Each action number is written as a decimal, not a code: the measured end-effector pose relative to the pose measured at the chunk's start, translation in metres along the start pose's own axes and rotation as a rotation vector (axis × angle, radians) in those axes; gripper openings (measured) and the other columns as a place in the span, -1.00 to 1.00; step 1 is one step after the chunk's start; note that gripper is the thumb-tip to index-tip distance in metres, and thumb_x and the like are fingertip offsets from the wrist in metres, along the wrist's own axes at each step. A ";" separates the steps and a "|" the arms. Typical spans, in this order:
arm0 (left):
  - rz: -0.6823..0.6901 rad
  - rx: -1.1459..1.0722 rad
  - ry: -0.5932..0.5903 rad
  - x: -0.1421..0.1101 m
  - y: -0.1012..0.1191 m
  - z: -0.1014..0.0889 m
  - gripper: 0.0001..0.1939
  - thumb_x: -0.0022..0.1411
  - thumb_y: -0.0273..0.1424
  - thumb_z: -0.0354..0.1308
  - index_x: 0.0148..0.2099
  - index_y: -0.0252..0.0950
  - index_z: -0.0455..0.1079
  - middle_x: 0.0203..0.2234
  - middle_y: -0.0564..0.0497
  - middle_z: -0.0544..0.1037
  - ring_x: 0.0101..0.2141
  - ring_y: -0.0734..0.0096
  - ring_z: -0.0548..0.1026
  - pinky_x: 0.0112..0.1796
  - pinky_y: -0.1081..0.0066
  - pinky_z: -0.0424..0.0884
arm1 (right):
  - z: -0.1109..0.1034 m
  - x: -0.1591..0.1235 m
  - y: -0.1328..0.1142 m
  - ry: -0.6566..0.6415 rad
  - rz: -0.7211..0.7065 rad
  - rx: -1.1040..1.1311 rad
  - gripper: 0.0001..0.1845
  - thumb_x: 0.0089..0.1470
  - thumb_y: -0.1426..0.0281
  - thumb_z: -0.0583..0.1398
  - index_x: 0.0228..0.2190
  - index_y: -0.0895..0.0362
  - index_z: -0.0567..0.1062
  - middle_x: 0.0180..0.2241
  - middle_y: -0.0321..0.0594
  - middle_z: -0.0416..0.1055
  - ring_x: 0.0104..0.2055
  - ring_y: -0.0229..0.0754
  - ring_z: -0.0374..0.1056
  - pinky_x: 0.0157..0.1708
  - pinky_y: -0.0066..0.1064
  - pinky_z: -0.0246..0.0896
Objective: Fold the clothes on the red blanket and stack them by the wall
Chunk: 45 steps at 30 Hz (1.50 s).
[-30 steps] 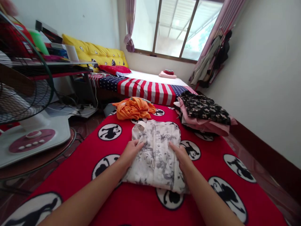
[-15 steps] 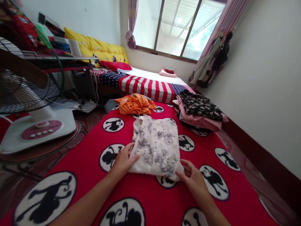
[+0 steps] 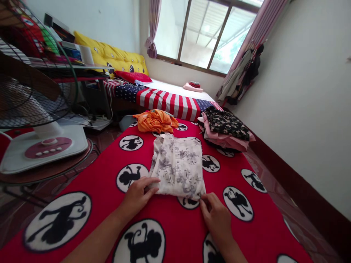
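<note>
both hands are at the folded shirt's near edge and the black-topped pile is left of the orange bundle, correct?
No: the head view shows the black-topped pile right of the orange bundle, not left. The left hand and right hand are at the near edge of the folded shirt.

No text, brand or number is legible: markings on the red-and-white item (image 3: 29, 41) and the dark-blue rectangular box (image 3: 71, 53), both toward ten o'clock, are blurred.

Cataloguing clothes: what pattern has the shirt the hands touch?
The shirt is whitish with grey flowers; head view shows it best.
</note>
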<state>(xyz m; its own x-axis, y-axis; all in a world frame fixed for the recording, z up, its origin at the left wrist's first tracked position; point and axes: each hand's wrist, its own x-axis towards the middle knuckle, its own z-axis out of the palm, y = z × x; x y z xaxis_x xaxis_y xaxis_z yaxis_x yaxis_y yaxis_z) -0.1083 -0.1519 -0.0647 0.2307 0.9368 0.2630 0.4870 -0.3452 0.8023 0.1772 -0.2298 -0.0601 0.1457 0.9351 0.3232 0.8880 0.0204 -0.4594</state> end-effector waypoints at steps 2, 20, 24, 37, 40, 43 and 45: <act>0.009 -0.030 0.022 0.001 -0.002 0.000 -0.79 0.20 -0.33 0.13 -0.16 -0.19 0.55 -0.24 0.02 0.63 -0.19 0.31 0.55 -0.12 0.40 0.40 | -0.002 0.004 0.002 0.022 -0.012 0.056 -0.88 0.09 0.36 0.13 -0.43 0.08 0.46 -0.45 -0.29 0.41 -0.45 -0.22 0.34 -0.43 -0.44 0.15; -0.046 0.048 0.119 -0.001 -0.003 -0.007 -0.82 0.20 -0.32 0.12 -0.28 -0.22 0.54 -0.35 0.05 0.64 -0.30 0.34 0.58 -0.25 0.45 0.42 | -0.020 -0.004 0.047 0.386 0.222 0.185 -0.90 -0.06 0.33 0.18 -0.50 0.11 0.44 -0.55 -0.32 0.37 -0.53 -0.24 0.27 -0.48 -0.44 0.17; -0.062 0.129 0.147 -0.001 0.002 -0.006 -0.71 0.18 -0.21 0.14 -0.12 -0.22 0.51 -0.37 0.04 0.62 -0.48 0.42 0.52 -0.38 0.46 0.40 | -0.012 -0.002 0.031 0.215 0.131 0.205 -0.76 0.05 0.21 0.18 -0.32 0.11 0.46 -0.45 -0.29 0.41 -0.51 -0.26 0.29 -0.46 -0.46 0.20; -0.176 0.212 0.186 0.000 -0.002 -0.006 -0.81 0.17 -0.30 0.09 -0.31 -0.21 0.51 -0.43 0.05 0.62 -0.41 0.35 0.55 -0.35 0.46 0.36 | -0.010 0.010 0.028 0.223 0.117 -0.028 -0.80 0.02 0.27 0.13 -0.55 0.07 0.43 -0.50 -0.29 0.40 -0.51 -0.23 0.30 -0.48 -0.43 0.09; -0.205 0.337 0.146 0.001 0.005 -0.007 -0.86 0.14 -0.36 0.10 -0.36 -0.17 0.49 -0.44 0.07 0.60 -0.40 0.35 0.53 -0.37 0.46 0.33 | -0.014 0.013 0.028 0.144 0.172 -0.127 -0.82 0.00 0.26 0.14 -0.55 0.05 0.43 -0.47 -0.30 0.42 -0.54 -0.22 0.29 -0.55 -0.41 0.02; -0.208 0.421 0.135 0.017 0.017 -0.008 -0.90 0.10 -0.38 0.14 -0.32 -0.18 0.48 -0.36 0.06 0.58 -0.41 0.37 0.52 -0.40 0.46 0.29 | -0.017 0.025 0.018 0.194 0.132 -0.107 -0.85 0.03 0.27 0.12 -0.44 0.05 0.45 -0.40 -0.26 0.44 -0.51 -0.21 0.32 -0.53 -0.39 0.07; -0.201 0.415 0.189 0.037 0.025 -0.008 -0.78 0.12 -0.31 0.16 -0.15 -0.19 0.47 -0.28 0.01 0.57 -0.36 0.34 0.52 -0.38 0.45 0.29 | -0.018 0.042 0.004 0.227 0.047 -0.022 -0.84 0.06 0.30 0.10 -0.37 0.06 0.46 -0.34 -0.23 0.44 -0.43 -0.20 0.35 -0.43 -0.39 0.15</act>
<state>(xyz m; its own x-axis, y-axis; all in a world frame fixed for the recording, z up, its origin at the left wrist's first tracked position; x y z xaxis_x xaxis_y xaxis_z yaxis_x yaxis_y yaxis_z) -0.0941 -0.1258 -0.0309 -0.0398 0.9678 0.2486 0.8094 -0.1147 0.5760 0.1951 -0.1972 -0.0338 0.2794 0.8311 0.4809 0.8870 -0.0316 -0.4607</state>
